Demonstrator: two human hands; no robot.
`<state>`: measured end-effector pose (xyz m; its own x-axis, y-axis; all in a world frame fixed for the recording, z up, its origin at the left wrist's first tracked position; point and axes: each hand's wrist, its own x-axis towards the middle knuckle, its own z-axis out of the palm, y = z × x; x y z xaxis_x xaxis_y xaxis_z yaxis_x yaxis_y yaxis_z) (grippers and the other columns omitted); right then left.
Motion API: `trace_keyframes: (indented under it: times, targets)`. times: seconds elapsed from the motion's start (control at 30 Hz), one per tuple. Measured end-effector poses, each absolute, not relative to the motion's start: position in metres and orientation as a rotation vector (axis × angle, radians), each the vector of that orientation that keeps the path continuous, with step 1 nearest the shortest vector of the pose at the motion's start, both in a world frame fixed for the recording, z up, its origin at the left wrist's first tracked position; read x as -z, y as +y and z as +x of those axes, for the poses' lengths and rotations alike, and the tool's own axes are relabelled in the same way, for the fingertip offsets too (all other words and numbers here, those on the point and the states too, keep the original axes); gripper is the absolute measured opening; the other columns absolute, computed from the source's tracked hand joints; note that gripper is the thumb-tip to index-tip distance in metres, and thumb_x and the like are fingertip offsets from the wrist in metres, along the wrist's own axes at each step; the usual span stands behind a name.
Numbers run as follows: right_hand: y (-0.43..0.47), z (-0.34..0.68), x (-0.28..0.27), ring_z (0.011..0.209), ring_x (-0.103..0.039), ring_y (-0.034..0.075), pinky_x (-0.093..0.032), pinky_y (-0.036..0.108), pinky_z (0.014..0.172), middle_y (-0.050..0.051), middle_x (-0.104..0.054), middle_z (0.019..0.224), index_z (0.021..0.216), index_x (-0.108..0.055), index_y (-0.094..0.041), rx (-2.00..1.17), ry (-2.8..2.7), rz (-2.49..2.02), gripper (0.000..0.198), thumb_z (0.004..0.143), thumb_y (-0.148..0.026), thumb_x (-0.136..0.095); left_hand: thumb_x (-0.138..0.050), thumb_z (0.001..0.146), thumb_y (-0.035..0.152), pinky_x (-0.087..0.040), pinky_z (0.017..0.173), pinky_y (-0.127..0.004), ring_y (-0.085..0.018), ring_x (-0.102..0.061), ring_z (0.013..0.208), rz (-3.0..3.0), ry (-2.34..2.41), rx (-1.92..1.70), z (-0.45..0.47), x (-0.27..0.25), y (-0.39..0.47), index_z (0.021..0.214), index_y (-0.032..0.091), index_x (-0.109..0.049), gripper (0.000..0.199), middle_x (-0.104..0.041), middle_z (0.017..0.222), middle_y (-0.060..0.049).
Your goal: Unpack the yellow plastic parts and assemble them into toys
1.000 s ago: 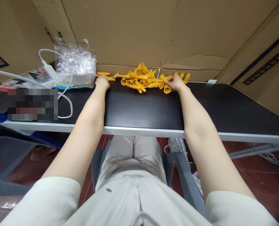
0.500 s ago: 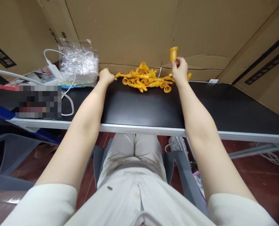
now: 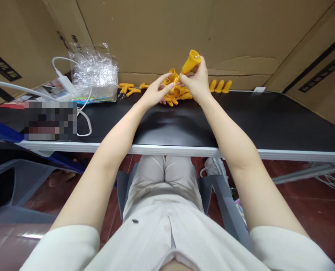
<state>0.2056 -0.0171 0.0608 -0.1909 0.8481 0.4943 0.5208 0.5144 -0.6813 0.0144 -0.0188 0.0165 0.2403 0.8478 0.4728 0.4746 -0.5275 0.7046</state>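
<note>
My right hand (image 3: 199, 82) is closed around a yellow plastic cup-shaped piece (image 3: 190, 63), raised above the pile and tilted, its wide mouth up with something metallic inside. Reaching in from the left, my left hand (image 3: 156, 90) has its thumb and forefinger apart beside the pile, holding nothing I can see. A yellow ribbed end (image 3: 176, 81) shows between the two hands. The pile of yellow plastic pieces (image 3: 171, 100) lies on the black table, partly hidden by my hands. Farther left rest yellow branched pieces (image 3: 125, 87) beside small metal springs (image 3: 122, 95).
Three yellow cups (image 3: 219, 86) stand in a row right of my right hand. At left are a clear plastic bag (image 3: 94, 71), a white cable (image 3: 85, 126) and a pixelated patch. Cardboard (image 3: 162, 34) walls the back of the black table (image 3: 269, 124).
My left hand has moved right, from the branched pieces to the pile. My right hand has come left, and the cup in it now tilts. The row of cups at right is uncovered.
</note>
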Motion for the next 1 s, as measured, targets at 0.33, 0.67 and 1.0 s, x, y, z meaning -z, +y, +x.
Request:
trace_keyframes:
  times: [0.33,0.67,1.0]
  targets:
    - [-0.036,0.200,-0.067,0.115,-0.070,0.030,-0.061,0.046,0.092,0.003,-0.075,0.114,0.112,-0.067,-0.033,-0.377,-1.880,-1.074,0.047,0.085,-0.070,-0.073,-0.066,0.090,0.032,-0.057,0.106,-0.044,-0.027,-0.076,0.110,2.338,1.541,-1.348,0.000,-0.025,-0.024,0.124,0.026,-0.069,0.034,-0.076,0.115,-0.006]
    - [-0.017,0.219,-0.057,0.120,-0.065,0.037,-0.050,0.056,0.106,0.012,-0.076,0.120,0.120,-0.071,-0.025,0.147,-2.424,-1.202,0.033,0.100,-0.046,-0.055,-0.064,0.082,0.021,-0.048,0.114,-0.043,-0.032,-0.068,0.126,2.467,1.625,-1.282,-0.011,-0.026,-0.023,0.120,0.029,-0.069,0.040,-0.077,0.115,-0.007]
    - [-0.057,0.210,-0.076,0.132,-0.055,0.038,-0.042,0.056,0.112,0.012,-0.064,0.142,0.137,-0.057,-0.030,0.493,-2.407,-1.277,0.040,0.100,-0.032,-0.043,-0.068,0.081,0.025,-0.051,0.108,-0.045,-0.031,-0.074,0.109,2.380,1.685,-1.299,-0.005,-0.032,-0.032,0.112,0.024,-0.071,0.030,-0.076,0.094,-0.005]
